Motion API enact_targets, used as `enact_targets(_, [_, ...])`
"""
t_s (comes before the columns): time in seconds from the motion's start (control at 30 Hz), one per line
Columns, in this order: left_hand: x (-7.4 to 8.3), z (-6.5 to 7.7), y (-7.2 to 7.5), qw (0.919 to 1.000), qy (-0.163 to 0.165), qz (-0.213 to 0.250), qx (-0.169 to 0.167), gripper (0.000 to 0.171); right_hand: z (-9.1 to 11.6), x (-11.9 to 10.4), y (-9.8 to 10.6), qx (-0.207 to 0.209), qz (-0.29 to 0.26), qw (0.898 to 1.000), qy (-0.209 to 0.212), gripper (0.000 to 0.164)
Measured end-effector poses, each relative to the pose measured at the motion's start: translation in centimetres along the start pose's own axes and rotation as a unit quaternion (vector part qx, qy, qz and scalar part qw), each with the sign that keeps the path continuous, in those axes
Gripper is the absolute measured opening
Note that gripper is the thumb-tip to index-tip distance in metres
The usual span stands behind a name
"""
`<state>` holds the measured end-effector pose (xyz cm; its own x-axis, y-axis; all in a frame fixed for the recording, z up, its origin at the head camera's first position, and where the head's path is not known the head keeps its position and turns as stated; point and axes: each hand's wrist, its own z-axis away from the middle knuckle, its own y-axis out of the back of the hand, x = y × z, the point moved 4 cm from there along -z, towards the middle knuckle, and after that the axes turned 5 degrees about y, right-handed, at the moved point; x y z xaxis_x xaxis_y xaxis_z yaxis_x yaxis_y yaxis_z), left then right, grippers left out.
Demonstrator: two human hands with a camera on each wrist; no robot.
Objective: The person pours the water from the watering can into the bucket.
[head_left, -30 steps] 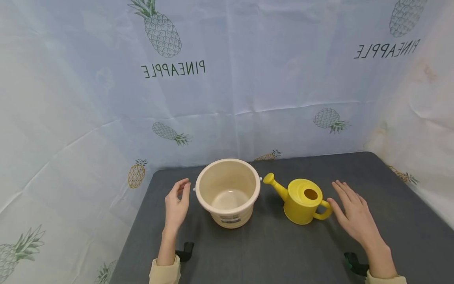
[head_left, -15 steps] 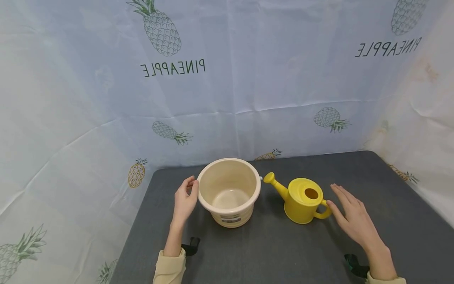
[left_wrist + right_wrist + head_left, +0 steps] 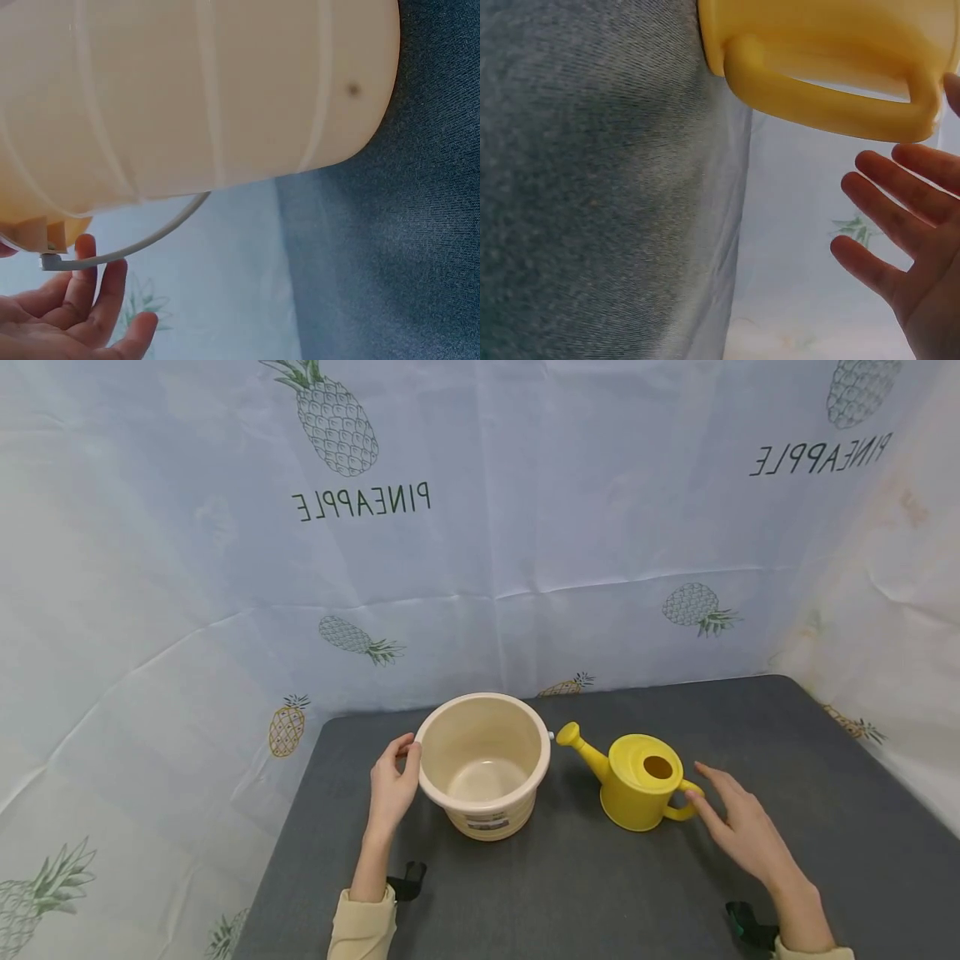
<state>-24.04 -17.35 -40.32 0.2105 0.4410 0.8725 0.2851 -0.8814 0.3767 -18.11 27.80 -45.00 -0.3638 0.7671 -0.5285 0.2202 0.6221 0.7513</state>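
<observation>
A cream plastic bucket [image 3: 487, 817] stands upright, and a yellow watering can [image 3: 633, 797] is to its right with the spout toward it. My left hand [image 3: 393, 782] is at the bucket's left rim, thumb and forefinger pinching around the handle's pivot. In the left wrist view the thin grey bucket handle [image 3: 154, 236] hangs down the far side, with the other fingers loose below it. My right hand [image 3: 746, 827] stands beside the can's loop handle [image 3: 681, 813], thumb tip right at its top. In the right wrist view its fingers [image 3: 885, 214] are spread and not wrapped round the handle.
Both things stand on a dark grey tabletop [image 3: 525, 910]. A pale curtain [image 3: 585, 527] printed with pineapples hangs behind and at both sides. Black wrist mounts [image 3: 408, 881] sit on the inner side of each forearm.
My left hand has moved right to meet the bucket's rim and stays there. The right hand has lowered slightly toward the watering can's handle. Bucket and can have stayed in place.
</observation>
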Motion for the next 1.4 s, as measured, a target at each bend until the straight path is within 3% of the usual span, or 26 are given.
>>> enact_targets(0.23, [-0.1,0.1,-0.1,0.9999,-0.001,0.012,0.003,0.034,0.2,0.3,-0.6,0.006,-0.026,1.000,0.002,0.042])
enact_targets(0.57, [-0.3,-0.1,-0.2,0.9995,-0.002,0.030,0.000,0.038,0.5,0.6,-1.3,0.081,-0.043,0.995,0.026,0.027])
enact_targets(0.73, [-0.3,-0.1,-0.2,0.9995,-0.001,0.031,0.000,0.036,0.7,2.0,-2.2,0.124,-0.061,0.989,0.052,0.022])
enact_targets(0.87, [-0.3,-0.2,-0.3,0.9996,-0.003,0.027,0.000,0.036,1.0,3.6,-3.1,0.145,-0.057,0.987,0.043,0.020])
enact_targets(1.2, [-0.3,-0.2,-0.3,0.9996,0.006,0.027,-0.003,0.035,1.3,3.1,-3.3,0.118,-0.123,0.985,-0.011,0.019])
enact_targets(1.4, [-0.3,-0.2,-0.3,0.9994,0.002,0.034,-0.007,0.034,1.3,4.3,-3.9,0.124,-0.150,0.981,-0.019,0.016])
